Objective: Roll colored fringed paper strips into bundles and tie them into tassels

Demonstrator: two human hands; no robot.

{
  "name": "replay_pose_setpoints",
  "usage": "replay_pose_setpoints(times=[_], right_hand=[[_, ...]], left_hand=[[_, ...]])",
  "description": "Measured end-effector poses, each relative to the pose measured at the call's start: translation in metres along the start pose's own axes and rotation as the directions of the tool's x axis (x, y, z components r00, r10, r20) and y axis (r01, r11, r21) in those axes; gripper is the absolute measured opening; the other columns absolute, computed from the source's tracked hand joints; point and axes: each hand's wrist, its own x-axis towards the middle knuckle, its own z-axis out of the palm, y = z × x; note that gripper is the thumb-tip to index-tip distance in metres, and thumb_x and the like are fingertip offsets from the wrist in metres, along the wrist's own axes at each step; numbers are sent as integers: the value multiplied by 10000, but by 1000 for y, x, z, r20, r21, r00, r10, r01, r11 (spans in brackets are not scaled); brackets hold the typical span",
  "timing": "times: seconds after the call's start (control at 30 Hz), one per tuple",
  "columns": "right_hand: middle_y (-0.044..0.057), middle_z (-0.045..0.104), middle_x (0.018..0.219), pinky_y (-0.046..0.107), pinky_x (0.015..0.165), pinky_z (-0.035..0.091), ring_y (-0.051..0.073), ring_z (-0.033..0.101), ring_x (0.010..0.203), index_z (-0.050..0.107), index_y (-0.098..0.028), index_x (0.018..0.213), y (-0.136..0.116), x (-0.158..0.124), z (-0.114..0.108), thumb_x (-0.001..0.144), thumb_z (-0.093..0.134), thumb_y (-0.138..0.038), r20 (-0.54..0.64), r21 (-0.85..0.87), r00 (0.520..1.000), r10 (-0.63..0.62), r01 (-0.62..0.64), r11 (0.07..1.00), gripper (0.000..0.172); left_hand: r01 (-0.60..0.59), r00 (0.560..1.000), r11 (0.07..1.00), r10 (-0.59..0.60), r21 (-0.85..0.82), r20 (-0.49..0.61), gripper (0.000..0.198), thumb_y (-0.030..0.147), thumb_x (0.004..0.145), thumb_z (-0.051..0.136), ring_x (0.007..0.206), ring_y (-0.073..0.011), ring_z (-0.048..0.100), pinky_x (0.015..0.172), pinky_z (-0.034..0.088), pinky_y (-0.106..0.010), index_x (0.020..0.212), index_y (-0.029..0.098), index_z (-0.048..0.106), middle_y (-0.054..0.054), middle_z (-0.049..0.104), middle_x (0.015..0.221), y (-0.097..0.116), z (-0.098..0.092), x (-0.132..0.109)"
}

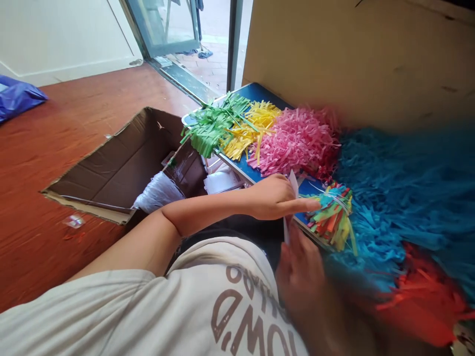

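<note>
From the head view, your left hand (272,198) appears to grasp a thin white strip (293,183) at the near edge of the blue table (265,94), its index finger reaching right to the multicoloured bundle (334,215). Your right hand (302,267) is blurred at the strip's near end; you cannot tell whether it grips. Beyond lies pink shredded paper (293,138); to the right, a blue heap (393,188).

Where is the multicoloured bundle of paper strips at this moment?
The multicoloured bundle is right of centre in the head view, below the pink pile and left of the blue strips.
</note>
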Motion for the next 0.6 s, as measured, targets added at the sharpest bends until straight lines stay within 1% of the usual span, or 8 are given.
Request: replay_pose_setpoints(times=[0.07, 0.1, 0.17, 0.27, 0.37, 0.47, 0.53, 0.6], right_hand=[[146, 689, 1183, 370, 920, 518, 263, 647, 1080, 534, -178, 1401, -15, 9, 15, 868, 651, -143, -12, -155, 969, -246, 241, 958, 546], [157, 685, 1183, 384, 928, 517, 273, 640, 1089, 522, -158, 1406, -20, 13, 23, 859, 668, -147, 0, -168, 953, -304, 300, 939, 566], [164, 673, 1203, 419, 946, 517, 290, 623, 1118, 540, -147, 1371, -23, 18, 38, 867, 678, -213, 68, -66, 937, -343, 347, 936, 527], [142, 675, 1162, 421, 925, 537, 263, 634, 1091, 599, -177, 1250, -16, 18, 60, 910, 630, -273, 108, 168, 957, -269, 249, 954, 355], [96, 679, 1023, 375, 836, 564, 212, 662, 955, 623, -196, 1130, -5, 15, 80, 910, 629, -243, 23, 223, 997, -79, 72, 972, 226], [77, 659, 973, 362, 775, 571, 192, 656, 871, 605, -192, 1130, 1, 16, 92, 890, 660, -282, 40, 238, 999, 22, -31, 971, 262], [85, 648, 990, 363, 760, 574, 201, 652, 888, 597, -190, 1168, 0, 19, 97, 875, 680, -311, 71, 239, 997, 12, -29, 971, 327], [91, 643, 1000, 355, 757, 573, 207, 652, 915, 610, -197, 1174, -3, 24, 100, 875, 682, -305, 68, 220, 997, -29, 14, 975, 326]], left_hand=[[81, 997, 996, -80, 38, -24, 662, 650, 922, 430, 539, -97, 399, 670, 368, -273, 479, 158, 447, 14, 432, 495, 0, -15, -11], [144, 989, 989, -144, 29, -20, 633, 653, 894, 481, 535, -92, 379, 628, 347, -266, 501, 157, 459, 27, 411, 500, -2, -22, -17], [277, 960, 959, -279, -57, -34, 496, 576, 840, 603, 550, -85, 389, 575, 317, -238, 614, 138, 553, 41, 450, 545, -9, -32, -30], [397, 908, 843, -418, -363, 23, 302, 404, 775, 688, 595, -83, 474, 564, 345, -199, 848, 112, 664, 37, 579, 644, -26, -30, -54], [505, 814, 583, -567, -637, 127, 340, 394, 703, 750, 518, -75, 485, 509, 346, -187, 883, 108, 707, 38, 602, 587, -43, -13, -78], [486, 716, 355, -685, -798, 131, 395, 408, 598, 835, 527, -90, 546, 516, 391, -192, 834, 111, 726, 17, 654, 609, -52, 4, -96], [434, 699, 285, -705, -855, 119, 418, 420, 573, 858, 570, -104, 583, 550, 425, -200, 822, 107, 735, 1, 681, 648, -52, 10, -104], [396, 712, 261, -693, -881, 114, 428, 450, 608, 847, 586, -104, 583, 574, 435, -205, 829, 98, 746, -5, 681, 652, -49, 11, -110]])
